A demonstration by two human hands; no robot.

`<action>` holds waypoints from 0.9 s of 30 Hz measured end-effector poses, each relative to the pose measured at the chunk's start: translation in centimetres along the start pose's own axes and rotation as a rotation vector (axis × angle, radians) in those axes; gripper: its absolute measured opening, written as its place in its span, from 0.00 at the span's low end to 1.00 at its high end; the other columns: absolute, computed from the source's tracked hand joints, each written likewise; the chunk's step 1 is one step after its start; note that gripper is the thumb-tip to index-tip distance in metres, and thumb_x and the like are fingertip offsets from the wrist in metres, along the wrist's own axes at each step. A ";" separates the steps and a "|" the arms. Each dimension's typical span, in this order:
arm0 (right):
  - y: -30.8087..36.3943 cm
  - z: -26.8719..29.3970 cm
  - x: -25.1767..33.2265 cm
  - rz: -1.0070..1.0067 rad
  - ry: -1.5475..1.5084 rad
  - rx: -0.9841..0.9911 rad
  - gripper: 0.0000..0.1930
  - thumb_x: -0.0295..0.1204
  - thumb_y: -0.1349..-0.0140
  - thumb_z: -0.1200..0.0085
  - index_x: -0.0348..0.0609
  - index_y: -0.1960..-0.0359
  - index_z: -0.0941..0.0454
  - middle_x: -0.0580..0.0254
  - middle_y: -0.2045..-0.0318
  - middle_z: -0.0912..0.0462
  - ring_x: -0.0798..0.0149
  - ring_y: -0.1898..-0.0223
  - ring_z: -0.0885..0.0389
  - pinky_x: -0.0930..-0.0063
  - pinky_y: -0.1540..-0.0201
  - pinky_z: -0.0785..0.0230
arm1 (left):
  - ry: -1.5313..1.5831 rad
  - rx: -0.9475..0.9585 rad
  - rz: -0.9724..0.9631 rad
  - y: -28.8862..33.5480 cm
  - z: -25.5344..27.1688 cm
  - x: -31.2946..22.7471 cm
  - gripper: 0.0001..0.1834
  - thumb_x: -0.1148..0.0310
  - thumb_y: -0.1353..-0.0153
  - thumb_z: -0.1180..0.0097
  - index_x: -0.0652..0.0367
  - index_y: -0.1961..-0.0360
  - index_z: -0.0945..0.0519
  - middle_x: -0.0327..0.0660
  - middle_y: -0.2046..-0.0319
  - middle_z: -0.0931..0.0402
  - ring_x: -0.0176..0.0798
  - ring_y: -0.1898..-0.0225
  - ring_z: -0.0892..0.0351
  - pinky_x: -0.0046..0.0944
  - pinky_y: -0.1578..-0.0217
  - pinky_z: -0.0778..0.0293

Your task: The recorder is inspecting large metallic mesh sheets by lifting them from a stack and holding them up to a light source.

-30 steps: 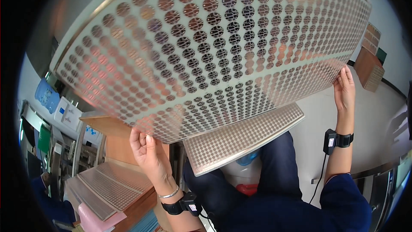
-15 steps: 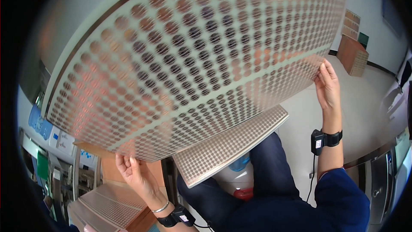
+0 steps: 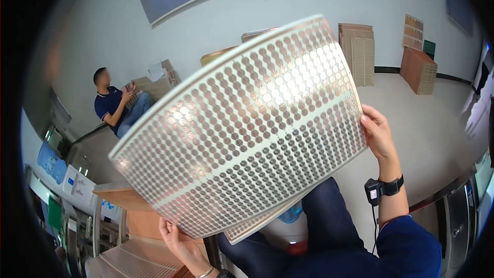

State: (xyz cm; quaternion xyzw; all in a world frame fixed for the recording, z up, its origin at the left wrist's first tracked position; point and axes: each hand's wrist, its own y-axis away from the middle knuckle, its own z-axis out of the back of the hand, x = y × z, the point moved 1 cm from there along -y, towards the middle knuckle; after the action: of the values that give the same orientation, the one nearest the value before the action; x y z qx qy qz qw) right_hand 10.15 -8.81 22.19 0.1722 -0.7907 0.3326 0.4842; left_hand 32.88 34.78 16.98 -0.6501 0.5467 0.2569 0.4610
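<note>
A large pale circuit board panel (image 3: 252,160) with rows of round, copper-coloured pads is held up in front of me, tilted, with light glaring off its upper part. My left hand (image 3: 180,244) pinches its lower left edge between thumb and fingers. At the right edge, my right hand (image 3: 377,133) grips it the same way. Beneath it, across my lap, lies another panel (image 3: 242,232) or a stack of them, mostly hidden by the raised one. A black strap with a small box (image 3: 374,191) and cable sits on my right wrist.
Ahead on the left a person (image 3: 116,103) sits holding something. Panels (image 3: 356,54) lean on the far wall, beside a brown stack (image 3: 419,69). At left are a water dispenser (image 3: 77,183) and a wooden ledge (image 3: 121,194); another panel (image 3: 136,257) lies below. A metal cabinet (image 3: 458,224) stands right.
The raised panel has come down and away from my view, uncovering the wall and the seated person. Both hands have moved lower with it, still gripping its edges.
</note>
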 end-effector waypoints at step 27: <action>1.9 0.6 -0.5 -0.128 0.097 0.123 0.18 0.24 0.41 0.49 0.30 0.49 0.29 0.58 0.61 0.20 0.74 0.63 0.24 0.82 0.58 0.32 | -0.146 -0.215 0.253 3.3 0.6 2.3 0.17 0.69 0.37 0.57 0.65 0.49 0.34 0.44 0.54 0.29 0.37 0.53 0.28 0.37 0.53 0.30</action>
State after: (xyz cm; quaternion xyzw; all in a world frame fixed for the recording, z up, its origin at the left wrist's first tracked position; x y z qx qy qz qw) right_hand 8.91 -7.87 20.92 0.2354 -0.7319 0.3570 0.5306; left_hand 30.49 34.25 13.77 -0.6012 0.5588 0.4162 0.3912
